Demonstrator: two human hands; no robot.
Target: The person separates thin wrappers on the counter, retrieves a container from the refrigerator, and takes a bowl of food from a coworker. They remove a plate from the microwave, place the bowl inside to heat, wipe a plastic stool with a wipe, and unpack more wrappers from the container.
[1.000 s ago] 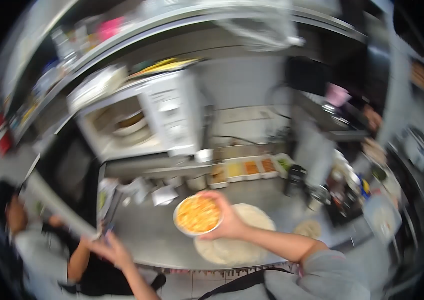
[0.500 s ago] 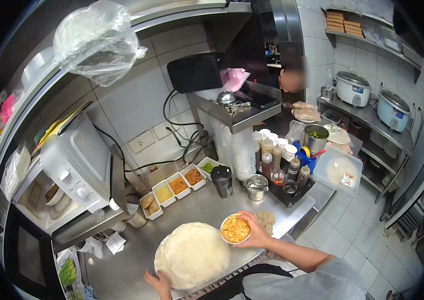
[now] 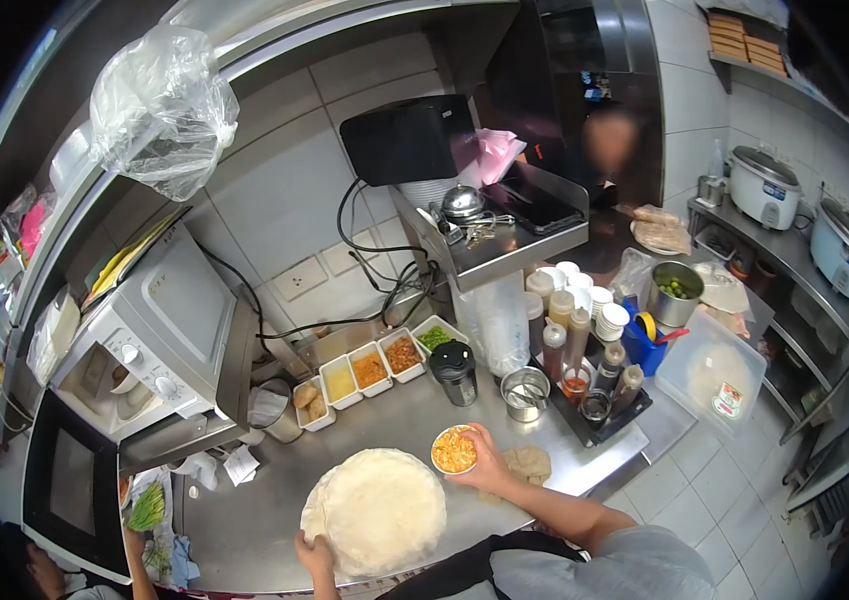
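Inside the grasp of the right hand is a white bowl of chopped orange food, thumb and fingers wrapped round its side. Left of that hand, a large round of pale dough lies flat on the steel counter. At the dough's near left edge is the left hand, fingers bent against the rim; whether they pinch it, I cannot tell. Just right of the right hand sits a small beige lump. Beyond the right hand stand a black cup and, to the cup's right, a metal pot; farther right is a rack of bottles. Ahead of the left hand, past the dough, food tubs line up side by side. Well to that hand's left, a co-worker's arm shows near the open microwave door.
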